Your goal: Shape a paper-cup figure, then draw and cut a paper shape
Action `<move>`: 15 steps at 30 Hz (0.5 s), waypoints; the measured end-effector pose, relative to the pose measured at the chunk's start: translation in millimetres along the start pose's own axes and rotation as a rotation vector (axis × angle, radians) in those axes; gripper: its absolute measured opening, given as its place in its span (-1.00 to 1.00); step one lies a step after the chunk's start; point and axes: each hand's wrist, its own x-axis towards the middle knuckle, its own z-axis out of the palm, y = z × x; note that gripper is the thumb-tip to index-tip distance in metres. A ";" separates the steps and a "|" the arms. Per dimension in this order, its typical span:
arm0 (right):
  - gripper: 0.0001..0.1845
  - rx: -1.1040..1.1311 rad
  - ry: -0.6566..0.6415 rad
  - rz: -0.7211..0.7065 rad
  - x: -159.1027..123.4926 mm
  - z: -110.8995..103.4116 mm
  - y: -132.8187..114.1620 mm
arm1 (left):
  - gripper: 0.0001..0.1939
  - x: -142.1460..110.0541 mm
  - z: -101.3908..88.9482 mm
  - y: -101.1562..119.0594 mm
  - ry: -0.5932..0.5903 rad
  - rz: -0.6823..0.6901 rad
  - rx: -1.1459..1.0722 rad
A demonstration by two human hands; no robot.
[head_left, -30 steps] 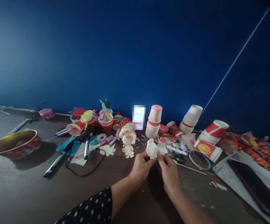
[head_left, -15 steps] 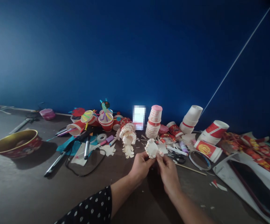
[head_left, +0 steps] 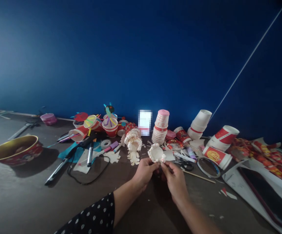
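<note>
Both of my hands hold a small white paper cup piece (head_left: 155, 153) with a curled, cut rim, lifted a little above the dark table (head_left: 28, 198). My left hand (head_left: 144, 171) pinches its lower left edge. My right hand (head_left: 175, 179) pinches its lower right edge, fingers closed. Just beyond it stands a finished white fringed paper-cup craft (head_left: 133, 140) on a flower-shaped base.
A stack of red-and-white paper cups (head_left: 160, 127) stands behind. Tipped cups (head_left: 222, 135) lie at right beside a tape ring (head_left: 207, 165) and patterned red paper (head_left: 270, 159). Decorated cups (head_left: 110, 125), markers (head_left: 90, 153) and a cable lie left; a gold-lined bowl (head_left: 15, 150) sits far left.
The cup piece has shifted slightly left and tilted, so its open hollow now faces more toward me. Both hands moved a little left with it.
</note>
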 end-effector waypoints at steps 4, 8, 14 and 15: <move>-0.66 0.034 0.002 0.033 1.4 -2.2 1.0 | -0.73 0.5 -1.4 1.3 -0.019 -0.004 0.049; -0.69 0.085 0.023 0.078 2.2 -2.8 -1.8 | -0.75 -0.7 -0.5 4.6 -0.005 0.001 0.057; -0.68 0.048 0.005 0.102 2.5 -3.9 -6.4 | -0.72 -0.8 1.3 7.3 -0.050 -0.008 -0.087; -0.67 0.033 -0.006 0.105 2.4 -4.1 -6.9 | -0.71 0.1 1.2 6.3 -0.026 -0.006 -0.067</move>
